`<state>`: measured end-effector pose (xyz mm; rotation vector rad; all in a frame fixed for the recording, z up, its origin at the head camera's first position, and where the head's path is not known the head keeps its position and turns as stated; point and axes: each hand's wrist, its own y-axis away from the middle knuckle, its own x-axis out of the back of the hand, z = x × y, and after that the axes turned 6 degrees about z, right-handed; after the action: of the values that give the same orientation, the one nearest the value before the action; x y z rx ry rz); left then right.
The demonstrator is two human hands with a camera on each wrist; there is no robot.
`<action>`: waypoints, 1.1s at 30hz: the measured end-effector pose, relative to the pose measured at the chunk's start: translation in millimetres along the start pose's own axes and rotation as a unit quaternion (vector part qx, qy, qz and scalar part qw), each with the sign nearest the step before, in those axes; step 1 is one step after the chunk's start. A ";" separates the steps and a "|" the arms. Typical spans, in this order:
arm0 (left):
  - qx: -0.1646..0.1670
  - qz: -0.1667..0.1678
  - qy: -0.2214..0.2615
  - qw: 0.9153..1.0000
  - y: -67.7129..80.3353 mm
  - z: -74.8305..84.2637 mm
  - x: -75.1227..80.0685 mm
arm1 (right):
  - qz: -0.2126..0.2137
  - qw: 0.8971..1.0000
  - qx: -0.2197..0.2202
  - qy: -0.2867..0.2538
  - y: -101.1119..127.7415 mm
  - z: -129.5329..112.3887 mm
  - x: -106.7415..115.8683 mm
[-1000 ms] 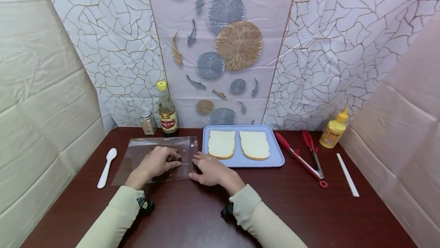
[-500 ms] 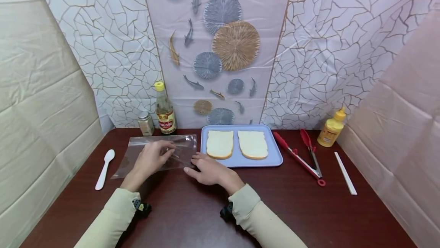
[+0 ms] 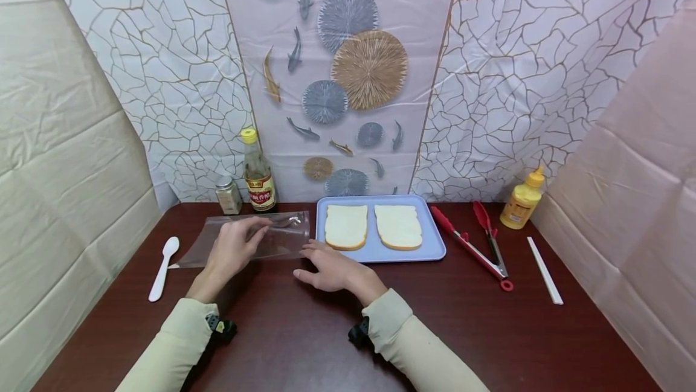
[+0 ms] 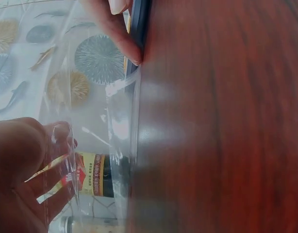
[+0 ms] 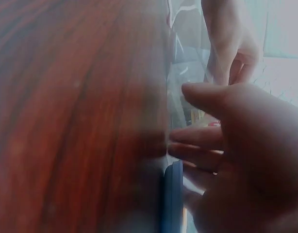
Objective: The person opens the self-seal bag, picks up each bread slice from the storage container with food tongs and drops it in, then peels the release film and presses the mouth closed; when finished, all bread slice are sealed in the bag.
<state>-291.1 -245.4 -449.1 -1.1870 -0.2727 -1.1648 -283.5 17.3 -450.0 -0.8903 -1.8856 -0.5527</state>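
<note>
Left of centre in the head view, a clear plastic bag [image 3: 255, 241] lies on the dark wooden table [image 3: 435, 331], its near edge lifted. Left hand [image 3: 234, 247] has fingers curled round the bag's film, pinching it up; in the left wrist view the film [image 4: 91, 160] wraps over those fingers. Can't tell if anything is in the bag. Right hand [image 3: 326, 268] lies flat, fingers straight, tips pressing the bag's right edge just beside the tray; it grips nothing.

Blue tray [image 3: 435, 250] at centre holds two white bread slices [image 3: 346, 226] [image 3: 398, 226] side by side, not overlapping. Tray's left rim nearly touches the bag's right edge, tight gap there.

Upper left of the table, against the wall: small shaker jar [image 3: 227, 194] with a metal lid, contents unclear, and just right of it a yellow-capped bottle [image 3: 258, 171] of dark liquid, both just behind the bag. Right of frame near the wall, a yellow squeeze bottle [image 3: 522, 202], capped.

White spoon [image 3: 163, 265] lies left of the bag, near the table's left edge. Red tongs [image 3: 478, 247] lie right of the tray, then a white stick [image 3: 545, 271] further right. Bare table across the whole lower frame around the sleeves, and lower right below the tongs.
</note>
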 end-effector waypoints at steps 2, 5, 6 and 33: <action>0.000 -0.009 -0.005 1.000 0.3 -0.5 -0.8 | 0.010 1.000 0.012 -0.020 1.0 2.2 1.3; 0.000 -0.024 -0.009 1.000 1.4 -1.6 -2.0 | 0.034 0.997 0.030 -0.067 5.9 5.6 4.5; 0.001 -0.028 -0.009 1.000 1.9 -1.9 -2.3 | 0.044 0.995 0.033 -0.085 8.6 7.0 6.2; -0.002 -0.019 -0.002 1.000 2.8 -4.1 -2.4 | 0.417 0.879 -0.226 -0.036 217.7 216.1 108.7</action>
<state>-291.4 -247.7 -454.1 -1.1916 -0.2961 -1.1962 -268.3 342.4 -449.7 -1.9134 -1.2430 -0.4113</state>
